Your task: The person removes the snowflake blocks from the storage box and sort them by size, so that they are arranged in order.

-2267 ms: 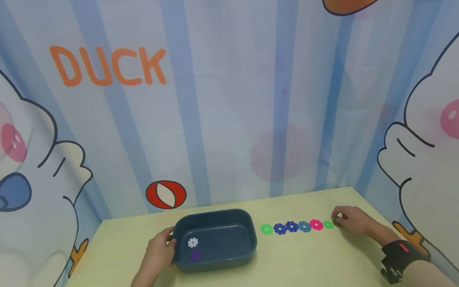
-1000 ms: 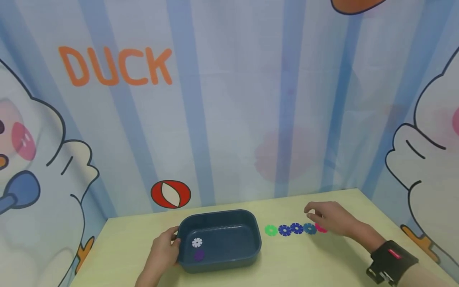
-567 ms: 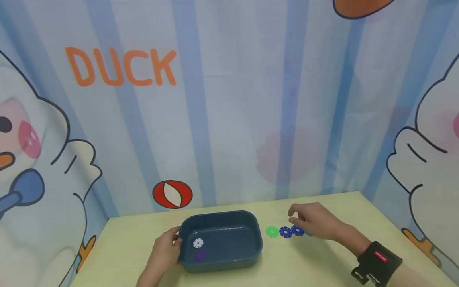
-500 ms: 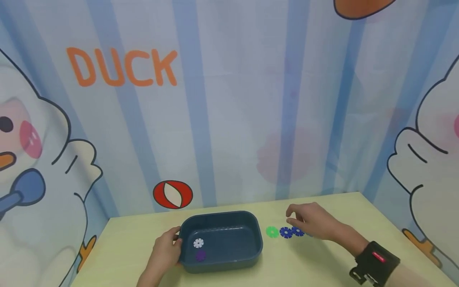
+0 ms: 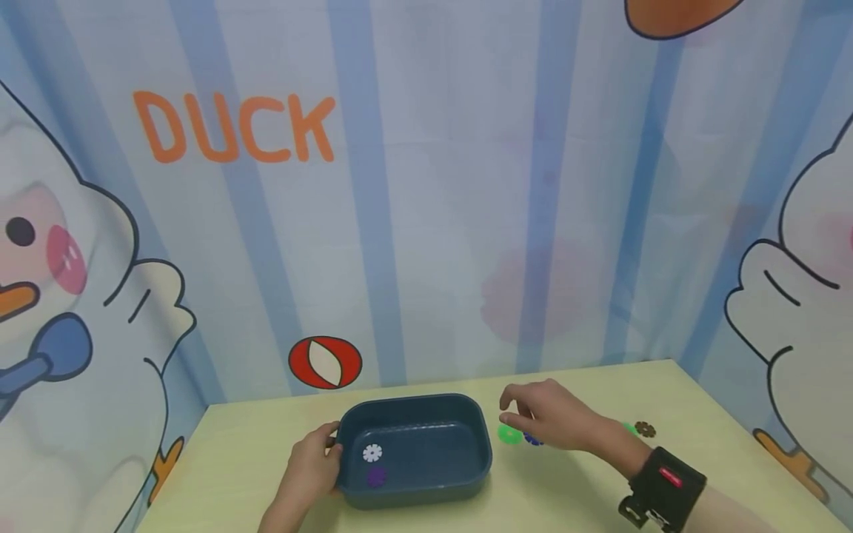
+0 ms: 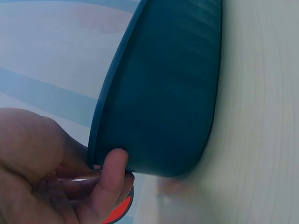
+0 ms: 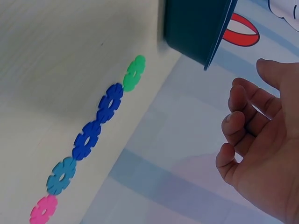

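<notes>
My left hand [image 5: 309, 465] grips the left end of a dark blue plastic tray [image 5: 420, 494], thumb and fingers on its rim in the left wrist view. Inside the tray lie a white snowflake disc [image 5: 367, 452] and a purple snowflake disc [image 5: 376, 477]. Over the row of discs hovers my right hand [image 5: 549, 416], fingers loosely bent and holding nothing. The right wrist view shows a green disc [image 7: 139, 64], two dark blue discs [image 7: 114, 93], a teal disc [image 7: 68, 168] and a pink disc [image 7: 41, 206] lined up. A brown disc [image 5: 645, 429] ends the row, beside a partly hidden green one.
The pale wooden table [image 5: 266, 429] meets a striped curtain [image 5: 453, 222] with duck prints along its back edge. A strap with a black device [image 5: 666, 488] is on my right wrist.
My right hand has left the row's right end and moved left above the discs towards the tray. A brown disc now shows where it was. My left hand stays on the tray.
</notes>
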Action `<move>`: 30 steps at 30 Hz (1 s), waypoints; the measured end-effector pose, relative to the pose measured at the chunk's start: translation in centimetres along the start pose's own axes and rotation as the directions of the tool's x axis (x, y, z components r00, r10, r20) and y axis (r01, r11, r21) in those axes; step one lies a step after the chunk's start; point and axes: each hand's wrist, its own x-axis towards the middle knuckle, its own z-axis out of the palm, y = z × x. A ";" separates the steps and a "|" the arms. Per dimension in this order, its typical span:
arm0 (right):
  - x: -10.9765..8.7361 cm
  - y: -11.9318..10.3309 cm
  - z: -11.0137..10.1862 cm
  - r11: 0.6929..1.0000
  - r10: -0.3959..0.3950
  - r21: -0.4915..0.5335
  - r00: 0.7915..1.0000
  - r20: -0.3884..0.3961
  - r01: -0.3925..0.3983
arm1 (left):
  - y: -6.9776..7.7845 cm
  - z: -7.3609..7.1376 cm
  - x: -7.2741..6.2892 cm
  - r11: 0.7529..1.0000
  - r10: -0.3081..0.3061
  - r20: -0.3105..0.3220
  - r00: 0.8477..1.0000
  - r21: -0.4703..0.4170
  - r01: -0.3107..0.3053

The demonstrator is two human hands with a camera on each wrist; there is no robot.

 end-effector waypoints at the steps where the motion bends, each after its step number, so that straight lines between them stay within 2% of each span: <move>1: 0.2 -0.2 0.2 1.000 -0.004 0.006 1.000 0.002 0.004 | 0.0 0.0 0.0 1.000 -0.003 0.000 1.000 -0.002 0.003; 17: 2.9 -2.2 3.4 0.997 -0.077 0.029 0.997 0.006 0.076 | -0.1 0.0 0.1 1.000 -0.012 -0.009 1.000 -0.001 0.012; 22: 3.9 -3.0 4.4 0.995 -0.080 0.063 0.996 0.039 0.077 | -0.1 -0.2 0.1 1.000 -0.021 0.000 1.000 -0.009 0.021; 30: 5.2 -3.9 6.0 0.986 -0.102 0.139 0.994 0.046 0.095 | -0.1 -0.3 0.1 1.000 -0.019 0.017 1.000 -0.021 0.020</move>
